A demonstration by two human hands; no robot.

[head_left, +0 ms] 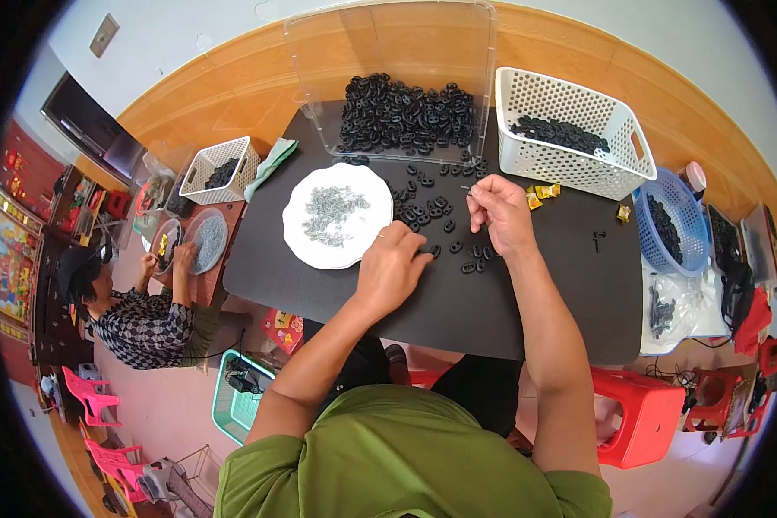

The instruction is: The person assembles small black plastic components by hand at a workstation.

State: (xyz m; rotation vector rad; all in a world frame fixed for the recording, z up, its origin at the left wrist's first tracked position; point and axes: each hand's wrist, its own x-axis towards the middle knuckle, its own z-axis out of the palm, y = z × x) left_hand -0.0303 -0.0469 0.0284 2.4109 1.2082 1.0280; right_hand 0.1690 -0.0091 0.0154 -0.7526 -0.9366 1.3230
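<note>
My right hand [502, 214] is raised over the dark table, thumb and forefinger closed on a small thin metal pin [465, 187]. My left hand [392, 269] is low beside the plate, its fingers bent and slightly apart, the tips next to a small black oval part [434, 251]. Whether they touch it is hard to tell. A white scalloped plate [299, 245] holds a pile of small silvery metal pieces [333, 214]. Loose black two-holed parts [450, 226] lie scattered between and beyond my hands.
Behind them, a clear plastic bin [319, 52] on its side spills black parts. A white perforated basket [570, 177], yellow wrappers [546, 192] and a blue basket [695, 229] stand right. Another person [138, 324] works at a side table, left. A red stool [643, 419] is below.
</note>
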